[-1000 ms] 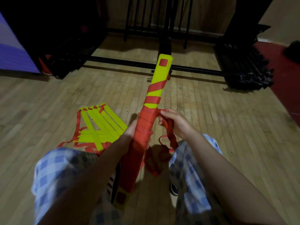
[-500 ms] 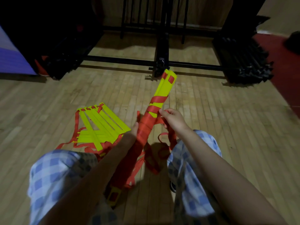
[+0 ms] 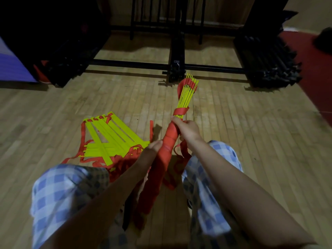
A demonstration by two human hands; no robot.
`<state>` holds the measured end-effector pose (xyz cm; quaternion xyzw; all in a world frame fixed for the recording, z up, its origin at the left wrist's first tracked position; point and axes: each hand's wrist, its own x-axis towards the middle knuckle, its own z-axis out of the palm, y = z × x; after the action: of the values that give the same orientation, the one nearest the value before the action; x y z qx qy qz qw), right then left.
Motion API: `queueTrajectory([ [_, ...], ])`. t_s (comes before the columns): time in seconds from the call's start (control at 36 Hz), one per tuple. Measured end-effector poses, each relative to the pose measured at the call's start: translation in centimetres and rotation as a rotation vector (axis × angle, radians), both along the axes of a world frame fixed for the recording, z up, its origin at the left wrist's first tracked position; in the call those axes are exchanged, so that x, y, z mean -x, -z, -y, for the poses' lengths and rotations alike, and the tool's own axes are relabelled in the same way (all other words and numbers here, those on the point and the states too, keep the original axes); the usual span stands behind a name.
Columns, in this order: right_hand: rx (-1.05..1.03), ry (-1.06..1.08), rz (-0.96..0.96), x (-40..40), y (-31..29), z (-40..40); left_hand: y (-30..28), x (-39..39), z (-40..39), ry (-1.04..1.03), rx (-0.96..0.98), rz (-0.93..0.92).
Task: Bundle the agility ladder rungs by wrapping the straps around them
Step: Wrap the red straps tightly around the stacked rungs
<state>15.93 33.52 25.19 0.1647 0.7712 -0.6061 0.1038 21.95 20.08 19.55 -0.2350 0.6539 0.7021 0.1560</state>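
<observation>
Red strap (image 3: 170, 139) wound on rung bundle (image 3: 185, 95), both grips, L (image 3: 152, 148) & R (image 3: 188, 129), clutching it

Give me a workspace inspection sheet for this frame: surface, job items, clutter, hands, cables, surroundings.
Surface: wood plank floor, dimly lit.
Job's things: bundle of yellow rungs held up, mostly wrapped in red strap; far rung ends fan out bare. Loose strap hangs below it.
Clutter: second ladder lies on the floor to the left, rungs splayed, red straps tangled around it.
Hands: left hand grips the bundle's lower wrapped part; right hand grips it higher up, near the last wrap.
Cables: nothing seen.
Surroundings: black metal frame ahead, dark stacked gear at right, red flooring far right, purple mat far left. Checked trousers in the foreground.
</observation>
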Motion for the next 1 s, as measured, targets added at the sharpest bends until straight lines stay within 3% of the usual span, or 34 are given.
queueTrajectory([
  [0.08,0.048,0.011,-0.040,0.0,-0.3,-0.1,-0.4,-0.3,-0.2,0.017,-0.003,0.029],
  [0.25,0.417,0.020,-0.031,-0.5,-1.9,0.2,-2.8,0.3,0.5,0.050,-0.374,0.111],
  [0.36,0.385,-0.049,-0.013,-0.6,-1.5,0.6,-3.9,-0.1,0.7,0.159,-0.627,0.195],
  [0.44,0.341,-0.099,-0.034,-0.5,-1.0,0.6,-3.9,-0.4,1.2,0.316,-0.708,0.228],
  [0.58,0.422,-0.226,-0.084,-0.8,-0.4,0.3,-3.8,-0.5,1.4,0.326,-0.661,0.185],
  [0.69,0.358,-0.227,-0.073,-0.6,-0.4,0.3,-3.4,-0.4,1.2,0.282,-0.588,0.139],
  [0.86,0.449,-0.270,0.039,-0.2,-0.8,-0.5,-3.6,0.4,1.0,0.181,-0.372,0.103],
  [1.0,0.425,-0.241,0.014,-0.4,-0.7,-0.3,-3.0,0.5,0.6,0.071,-0.248,0.023],
])
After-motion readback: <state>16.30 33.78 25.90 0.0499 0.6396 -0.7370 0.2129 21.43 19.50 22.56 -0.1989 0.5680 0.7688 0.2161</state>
